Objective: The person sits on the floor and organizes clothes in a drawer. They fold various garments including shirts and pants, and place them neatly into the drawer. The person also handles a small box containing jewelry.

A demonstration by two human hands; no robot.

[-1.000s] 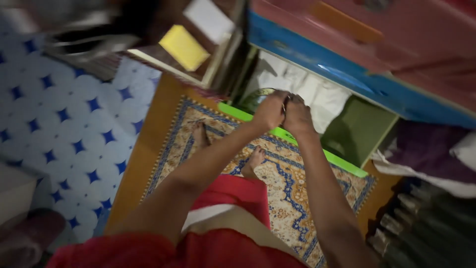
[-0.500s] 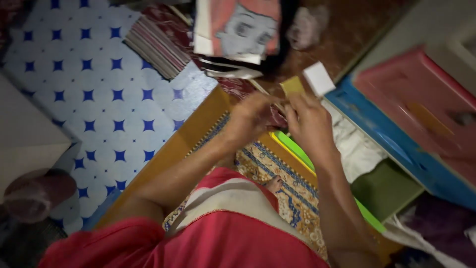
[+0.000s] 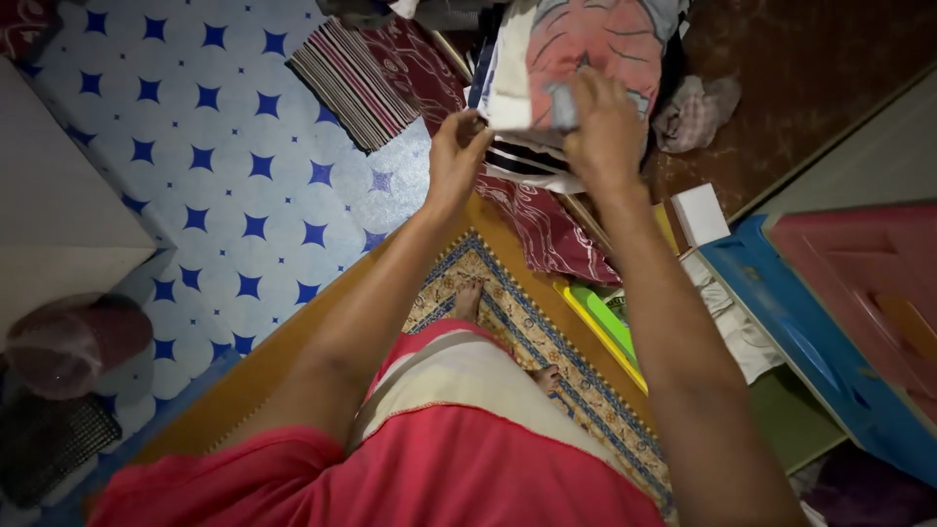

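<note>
Both my arms reach forward to a stack of folded clothes (image 3: pixel 576 59) at the top middle. My left hand (image 3: pixel 454 156) pinches the white lower left corner of the stack, fingers closed on the cloth. My right hand (image 3: pixel 605 127) lies on top of the stack, fingers pressed on a pink and grey printed garment. Under the stack hangs a dark red patterned cloth (image 3: pixel 542 224). A striped folded cloth (image 3: pixel 356 83) lies to the left of the stack.
I stand on a patterned prayer rug (image 3: pixel 547 342) with an orange border, my bare feet showing. Blue-starred flooring (image 3: pixel 215 176) spreads left. A blue and pink plastic box (image 3: pixel 839 312) sits right, a green and yellow tray (image 3: pixel 605 322) beside it, a small white box (image 3: pixel 701 213) above it.
The view swung from the plastic box and rug up to the pile of clothes. My hands rose from near the green tray to the stack and took hold of it.
</note>
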